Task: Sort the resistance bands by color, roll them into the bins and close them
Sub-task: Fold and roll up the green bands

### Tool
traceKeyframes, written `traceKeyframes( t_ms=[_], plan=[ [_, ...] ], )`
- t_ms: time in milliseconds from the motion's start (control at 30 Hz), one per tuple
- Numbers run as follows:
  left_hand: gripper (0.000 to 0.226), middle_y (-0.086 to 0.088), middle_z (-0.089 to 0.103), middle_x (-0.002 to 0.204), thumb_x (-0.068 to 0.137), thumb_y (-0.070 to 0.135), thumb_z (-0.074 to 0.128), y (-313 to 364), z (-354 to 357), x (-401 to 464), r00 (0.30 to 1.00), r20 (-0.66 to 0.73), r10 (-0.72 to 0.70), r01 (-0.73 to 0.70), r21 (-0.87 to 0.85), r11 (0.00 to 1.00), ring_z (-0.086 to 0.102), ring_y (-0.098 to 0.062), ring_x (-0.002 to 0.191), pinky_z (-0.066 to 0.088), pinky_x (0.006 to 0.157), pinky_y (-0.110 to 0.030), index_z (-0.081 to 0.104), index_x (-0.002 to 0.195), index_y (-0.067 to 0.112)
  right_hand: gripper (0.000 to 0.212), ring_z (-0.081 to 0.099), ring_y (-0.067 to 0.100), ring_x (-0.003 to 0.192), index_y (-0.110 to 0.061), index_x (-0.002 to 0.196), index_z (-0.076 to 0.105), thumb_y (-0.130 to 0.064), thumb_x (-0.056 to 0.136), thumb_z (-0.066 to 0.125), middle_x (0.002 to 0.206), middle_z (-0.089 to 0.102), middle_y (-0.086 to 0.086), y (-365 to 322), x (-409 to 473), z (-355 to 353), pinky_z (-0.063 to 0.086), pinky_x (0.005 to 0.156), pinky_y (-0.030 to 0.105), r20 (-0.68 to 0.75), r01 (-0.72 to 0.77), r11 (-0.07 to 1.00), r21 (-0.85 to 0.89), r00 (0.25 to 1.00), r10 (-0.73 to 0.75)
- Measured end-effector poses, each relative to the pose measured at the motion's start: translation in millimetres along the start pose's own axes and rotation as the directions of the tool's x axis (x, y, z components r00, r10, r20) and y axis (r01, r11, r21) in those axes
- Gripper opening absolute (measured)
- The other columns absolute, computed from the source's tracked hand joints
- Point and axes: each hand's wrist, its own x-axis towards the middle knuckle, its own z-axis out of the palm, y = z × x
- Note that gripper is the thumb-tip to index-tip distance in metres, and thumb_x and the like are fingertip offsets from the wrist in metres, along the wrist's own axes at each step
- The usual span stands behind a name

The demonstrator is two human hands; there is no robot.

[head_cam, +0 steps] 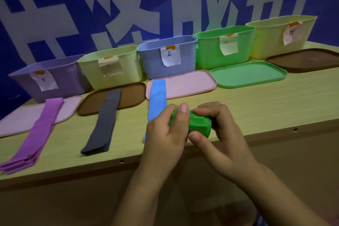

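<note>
Rolling the green band (199,122) tight is the job now. Both hands hold it just above the near edge of the table (256,108). The left hand (165,134) and the right hand (220,130) have their fingers and thumbs curled around the roll. Keep squeezing so it cannot spring open. Farther back, the green bin (207,51) stands open, with its green lid (247,75) lying flat in front. Drop the roll in there.

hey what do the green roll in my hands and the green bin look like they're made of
Green roll: looks like matte rubbery elastic, since it curls into a tight roll under both hands' grip. Green bin: looks like rigid moulded plastic with a slight sheen, a smooth rolled rim and fine ribs on its wall.
</note>
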Motion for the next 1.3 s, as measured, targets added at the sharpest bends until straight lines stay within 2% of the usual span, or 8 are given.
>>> traceKeyframes(
  t_ms=[133,267,367,467,633,867,1067,1300],
  plan=[
    [0.036,0.004,0.041,0.054,0.088,0.050,0.037,-7,12,-4,0.982,-0.106,0.158,-0.136,0.185,0.973,0.041,-0.010,0.050,0.032,0.044,-0.025,0.048,0.069,0.022,0.044,0.058,0.008,0.078,-0.041,0.097,0.042,-0.080,0.078,0.034,0.087,0.056,-0.012,1,4,4,0.049,0.060,0.024,-0.112,-0.219,0.975,-0.040,0.971,0.213],
    [0.029,0.014,0.038,0.056,0.091,0.042,0.037,-14,14,-3,0.945,-0.171,0.279,-0.228,0.267,0.936,0.038,-0.006,0.050,0.032,0.046,-0.024,0.047,0.072,0.022,0.054,0.048,0.017,0.055,-0.015,0.072,0.047,-0.068,0.078,0.036,0.060,0.050,0.007,-1,9,4,0.040,0.054,0.037,-0.098,-0.339,0.934,-0.113,0.939,0.329],
    [0.022,0.017,0.040,0.059,0.093,0.038,0.036,-13,15,-1,0.937,-0.150,0.316,-0.286,0.190,0.939,0.041,-0.002,0.054,0.031,0.050,-0.014,0.046,0.076,0.027,0.045,0.034,0.007,0.051,-0.018,0.064,0.038,-0.060,0.078,0.042,0.054,0.037,-0.002,-5,8,5,0.030,0.049,0.025,-0.180,-0.326,0.942,-0.075,0.934,0.309],
    [0.026,0.008,0.046,0.064,0.090,0.046,0.035,-12,16,0,0.978,-0.091,0.188,-0.187,0.015,0.982,0.043,-0.004,0.058,0.034,0.053,-0.018,0.046,0.073,0.030,0.037,0.033,0.006,0.050,-0.027,0.060,0.033,-0.058,0.078,0.044,0.053,0.037,-0.009,-6,9,5,0.026,0.046,0.018,-0.236,-0.320,0.943,-0.092,0.927,0.292],
    [0.090,-0.019,0.051,0.071,0.070,0.087,0.025,3,11,4,0.959,0.065,-0.277,0.282,-0.084,0.956,0.049,-0.021,0.064,0.038,0.057,-0.033,0.057,0.088,0.004,0.037,0.038,0.011,0.050,-0.022,0.065,0.038,-0.056,0.080,0.044,0.056,0.042,-0.003,1,4,5,0.031,0.047,0.026,-0.247,-0.256,0.934,-0.248,0.949,0.195],
    [0.043,0.008,0.035,0.050,0.098,0.025,0.046,15,18,9,0.980,-0.200,-0.016,0.025,0.041,0.999,0.030,-0.007,0.050,0.024,0.047,-0.021,0.037,0.057,0.014,0.038,0.047,0.003,0.054,-0.019,0.079,0.043,-0.057,0.082,0.039,0.063,0.051,-0.006,-8,3,10,0.032,0.049,0.015,-0.293,-0.237,0.968,-0.083,0.934,0.204],
    [0.033,0.007,0.039,0.050,0.084,0.030,0.039,10,28,14,0.961,-0.262,0.085,-0.066,0.082,0.994,0.029,-0.011,0.051,0.021,0.049,-0.027,0.030,0.054,0.021,0.036,0.035,0.005,0.052,-0.019,0.064,0.037,-0.032,0.094,0.051,0.055,0.044,-0.011,-10,24,6,0.028,0.050,0.022,-0.349,-0.317,0.948,-0.027,0.892,0.288],
    [0.039,0.002,0.038,0.055,0.098,0.027,0.040,13,35,53,0.989,-0.138,0.048,-0.040,0.061,0.997,0.031,-0.010,0.054,0.026,0.056,-0.032,0.037,0.061,0.015,0.040,0.028,0.006,0.054,-0.022,0.060,0.029,-0.018,0.094,0.050,0.054,0.030,-0.007,11,63,-7,0.024,0.053,0.029,-0.360,-0.307,0.952,-0.018,0.890,0.280]
  ],
)
